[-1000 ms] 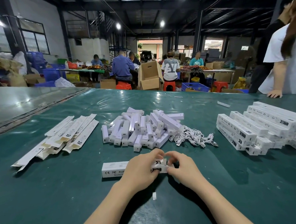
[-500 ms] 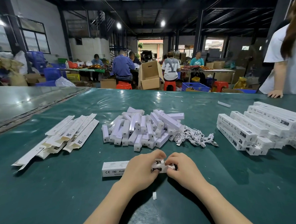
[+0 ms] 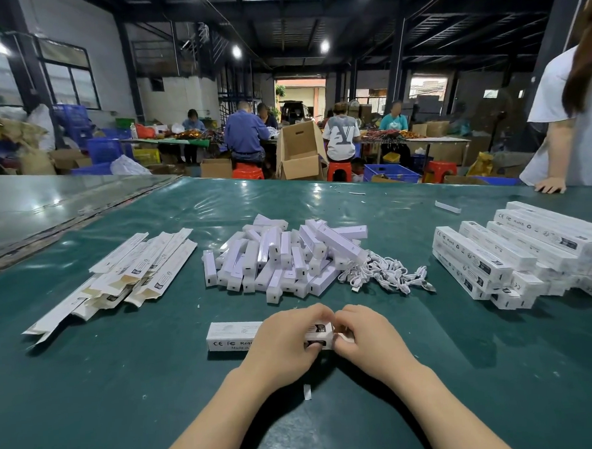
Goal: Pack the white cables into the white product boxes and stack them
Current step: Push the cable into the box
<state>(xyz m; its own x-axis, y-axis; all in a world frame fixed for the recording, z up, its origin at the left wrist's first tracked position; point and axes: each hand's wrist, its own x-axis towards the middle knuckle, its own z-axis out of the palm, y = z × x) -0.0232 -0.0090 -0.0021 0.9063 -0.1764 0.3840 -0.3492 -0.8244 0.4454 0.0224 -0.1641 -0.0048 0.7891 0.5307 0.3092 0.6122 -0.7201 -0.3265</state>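
Note:
A long white product box (image 3: 232, 336) lies on its side on the green table, straight in front of me. My left hand (image 3: 287, 341) grips its right half from above. My right hand (image 3: 365, 334) pinches the box's right end, fingers curled over the end flap. A heap of loose white cables (image 3: 386, 274) lies behind my hands. To its left is a pile of white inner parts (image 3: 279, 256). Flat unfolded boxes (image 3: 132, 274) lie at the left. Closed boxes are stacked (image 3: 515, 250) at the right.
A small white scrap (image 3: 307, 392) lies between my forearms. Another person's hand (image 3: 550, 186) rests on the table's far right edge. A white strip (image 3: 447, 206) lies near it. Beyond the table, people sit working among cardboard boxes and blue crates.
My right hand's fingers have closed further over the box's right end, covering the flap. The box and my left hand have stayed in place.

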